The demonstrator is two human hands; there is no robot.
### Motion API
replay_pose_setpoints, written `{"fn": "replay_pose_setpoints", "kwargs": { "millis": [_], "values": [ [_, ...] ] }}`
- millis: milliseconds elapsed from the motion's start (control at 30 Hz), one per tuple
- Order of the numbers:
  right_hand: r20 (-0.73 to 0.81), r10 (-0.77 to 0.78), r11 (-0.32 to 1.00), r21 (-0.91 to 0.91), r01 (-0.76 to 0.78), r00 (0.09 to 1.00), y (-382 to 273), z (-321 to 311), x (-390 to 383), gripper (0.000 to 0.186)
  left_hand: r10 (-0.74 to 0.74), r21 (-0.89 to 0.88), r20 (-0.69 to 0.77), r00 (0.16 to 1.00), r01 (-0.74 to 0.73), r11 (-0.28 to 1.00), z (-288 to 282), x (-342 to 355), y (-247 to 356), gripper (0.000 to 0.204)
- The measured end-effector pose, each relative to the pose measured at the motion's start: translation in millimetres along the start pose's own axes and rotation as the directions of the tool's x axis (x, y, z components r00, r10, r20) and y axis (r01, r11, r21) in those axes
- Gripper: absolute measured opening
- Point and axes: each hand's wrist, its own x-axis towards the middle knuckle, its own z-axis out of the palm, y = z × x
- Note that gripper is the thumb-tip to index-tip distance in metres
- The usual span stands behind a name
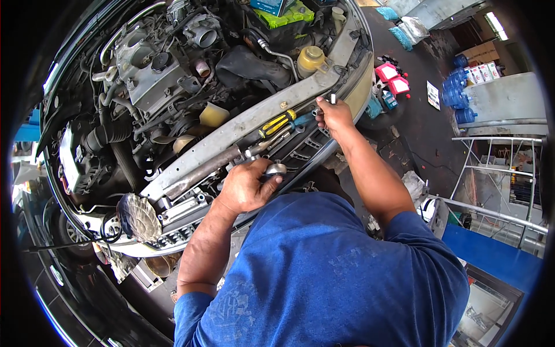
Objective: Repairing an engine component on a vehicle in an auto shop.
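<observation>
My left hand point(247, 186) is closed round a ratchet wrench point(276, 169), whose round metal head shows beside the thumb. Farther right, my right hand point(336, 118) pinches a small silver metal piece point(333, 98), perhaps a socket or extension; its lower part is hidden by the fingers. Both hands are over the front of a car with its engine bay exposed. Between them, yellow-and-black screwdrivers point(277, 123) lie along the front crossmember point(254, 120). Left of my left hand, several wrenches and sockets point(186, 209) rest in the front recess.
The engine point(156, 84) fills the bay beyond the crossmember, with a yellow reservoir point(312, 59) at its right. A round metal dish point(139, 217) sits at the left front corner. Red-and-white containers point(393, 79) and blue water jugs point(455, 89) stand at the right. A metal rack point(500, 173) is nearer.
</observation>
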Motion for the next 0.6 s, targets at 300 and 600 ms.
{"fn": "replay_pose_setpoints", "kwargs": {
  "millis": [300,600],
  "values": [
    [0.117,0.061,0.977,-0.212,-0.036,0.991,-10.8,-8.5,9.9,0.031,-0.076,-0.129,-0.066,0.995,0.067,0.989,0.1,-15.7,-7.1,0.025],
    [0.356,-0.013,0.991,0.131,-0.036,0.934,-8.1,-3.8,-29.3,0.023,-0.064,-0.058,-0.023,0.998,0.062,0.996,0.8,-18.0,-1.4,0.029]
  ]
}}
